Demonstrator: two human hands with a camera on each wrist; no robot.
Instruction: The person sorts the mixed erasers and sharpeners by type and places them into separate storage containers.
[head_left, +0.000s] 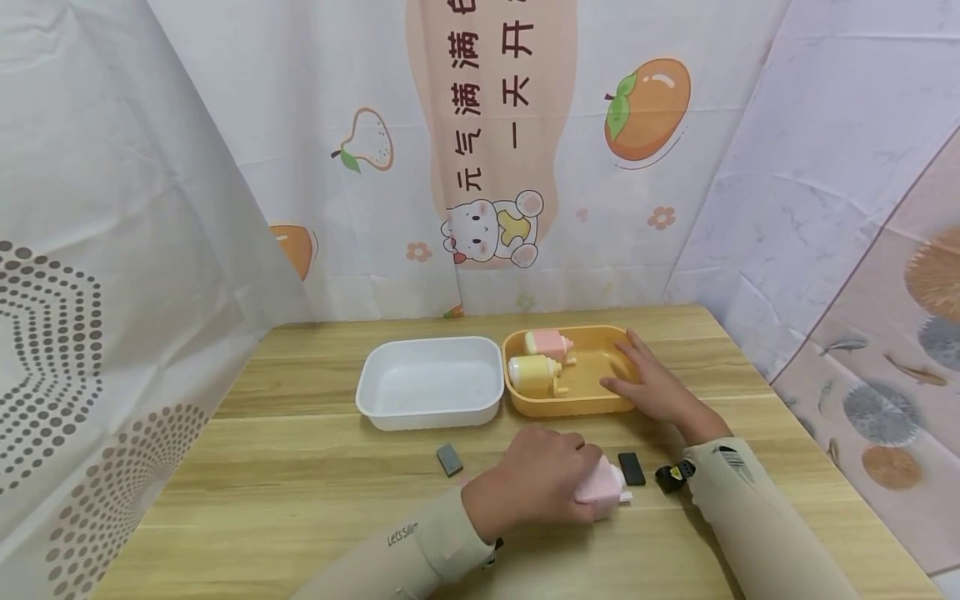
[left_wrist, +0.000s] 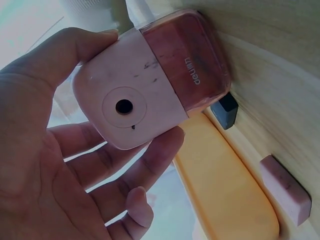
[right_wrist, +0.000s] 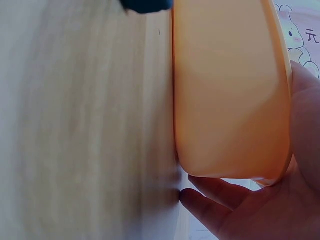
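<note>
My left hand [head_left: 534, 482] grips a pink pencil sharpener [head_left: 600, 486] just above the table, in front of the orange tray [head_left: 573, 406]. In the left wrist view, the pencil sharpener [left_wrist: 150, 75] shows a round pencil hole and a clear reddish bin, with thumb and fingers at its sides. My right hand [head_left: 660, 390] holds the right end of the orange tray, its fingers around the rim and end wall. Inside the tray's left part lie a pink pencil sharpener [head_left: 547, 343] and a yellow pencil sharpener [head_left: 532, 372], both with cranks.
A white tray [head_left: 430, 419] stands against the orange tray's left side. On the table [head_left: 300, 467] lie a grey block [head_left: 449, 460] and a black block [head_left: 632, 469]. The left wrist view also has a pinkish block [left_wrist: 285, 189]. A printed curtain [head_left: 360, 242] hangs behind the table.
</note>
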